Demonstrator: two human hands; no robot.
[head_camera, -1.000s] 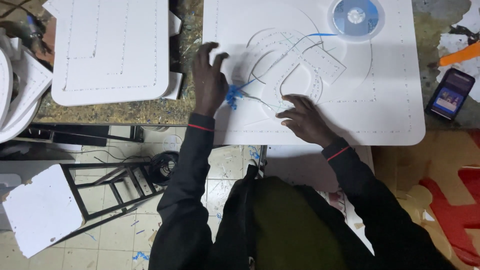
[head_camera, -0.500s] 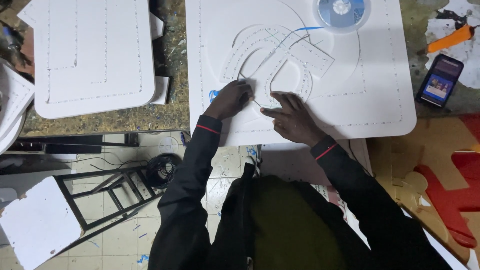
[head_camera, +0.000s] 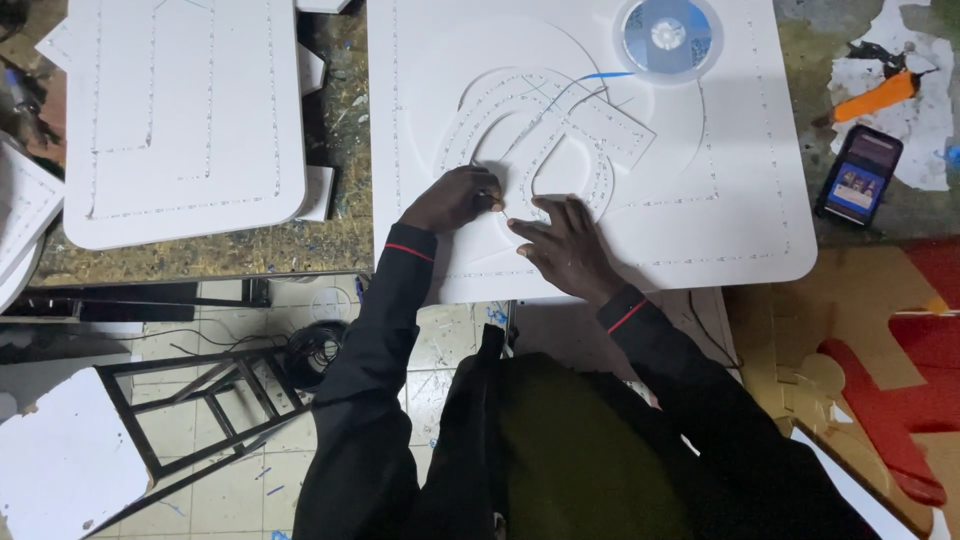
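Thin wire (head_camera: 492, 196) over white raised-letter foam board (head_camera: 740, 200): your left hand (head_camera: 455, 198) pinches it; right hand (head_camera: 562, 240), fingers spread, presses just beside

Paint-spattered workbench (head_camera: 250, 250), tiled floor (head_camera: 240, 460) (stained, speckled blue), black metal frame (head_camera: 190, 400), dim indoor light

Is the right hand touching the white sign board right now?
Touching. The head view shows the right hand lying spread on the white sign board, fingertips pressed flat against its surface with no gap.

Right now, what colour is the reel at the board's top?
Blue, with a white hub: the reel, clearest in the head view.
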